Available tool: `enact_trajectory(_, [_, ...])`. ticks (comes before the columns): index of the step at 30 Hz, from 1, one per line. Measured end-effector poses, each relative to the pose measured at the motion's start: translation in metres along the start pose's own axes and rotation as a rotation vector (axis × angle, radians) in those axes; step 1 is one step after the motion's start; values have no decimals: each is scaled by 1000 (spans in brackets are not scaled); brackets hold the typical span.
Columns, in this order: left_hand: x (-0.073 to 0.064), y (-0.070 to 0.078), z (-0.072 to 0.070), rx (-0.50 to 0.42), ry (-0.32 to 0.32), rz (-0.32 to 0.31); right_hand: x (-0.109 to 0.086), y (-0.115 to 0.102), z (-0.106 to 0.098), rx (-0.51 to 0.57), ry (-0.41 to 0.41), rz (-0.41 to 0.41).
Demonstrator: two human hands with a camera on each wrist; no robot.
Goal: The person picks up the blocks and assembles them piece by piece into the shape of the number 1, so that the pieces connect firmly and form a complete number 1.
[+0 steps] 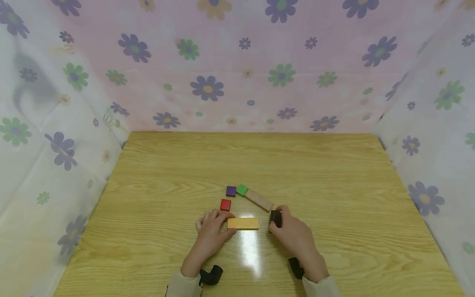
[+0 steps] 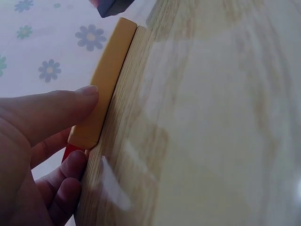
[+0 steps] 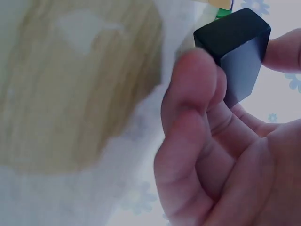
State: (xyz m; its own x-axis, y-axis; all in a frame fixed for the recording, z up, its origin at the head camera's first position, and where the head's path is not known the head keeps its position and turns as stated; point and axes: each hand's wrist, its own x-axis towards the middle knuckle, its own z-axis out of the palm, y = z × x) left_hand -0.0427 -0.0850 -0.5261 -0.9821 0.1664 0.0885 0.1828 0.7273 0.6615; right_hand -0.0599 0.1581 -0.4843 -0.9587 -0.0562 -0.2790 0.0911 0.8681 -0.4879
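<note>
Yellow block [image 1: 243, 223]: lower centre of frame, flat on counter [image 1: 352, 185]; left hand [image 1: 212, 231] pinches its left end, thumb and finger. Black block [image 1: 276, 218]: to its right; right hand [image 1: 297, 236] grips it, fingers curled. Likely hazards: careless lowering could knock the plain block [image 1: 259, 200]; shifting left fingers could nudge the red block [image 1: 225, 204].

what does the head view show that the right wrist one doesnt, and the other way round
Only the head view shows the left hand, the red block and both light sleeves.

Only the right wrist view shows the palm side of the right hand, with its curled lower fingers.

Both show the right hand holding the black block, plus the green block, the wooden tabletop and the flowered cloth.
</note>
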Motion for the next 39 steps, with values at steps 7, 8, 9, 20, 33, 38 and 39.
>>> enact_trajectory(7, [0,0,-1,0,-3,-1,2,-2,4,42,11,-21])
enact_trajectory(8, [1,0,-1,-1,-2,-2,3,-2,5,53,18,-30])
enact_trajectory(9, [1,0,-1,-1,-3,-2,3,-3,5,65,26,-41])
enact_trajectory(20, [-2,-1,1,-3,-6,2,8,-18,4,90,42,-84])
enact_trajectory(33, [-1,-2,-1,8,-20,-7,27,-43,3,69,25,-119])
enact_trajectory(38, [0,-1,1,17,-10,-1,37,-48,10,43,17,-134])
enact_trajectory(39, [1,0,1,18,-8,0,38,-48,11,38,15,-135])
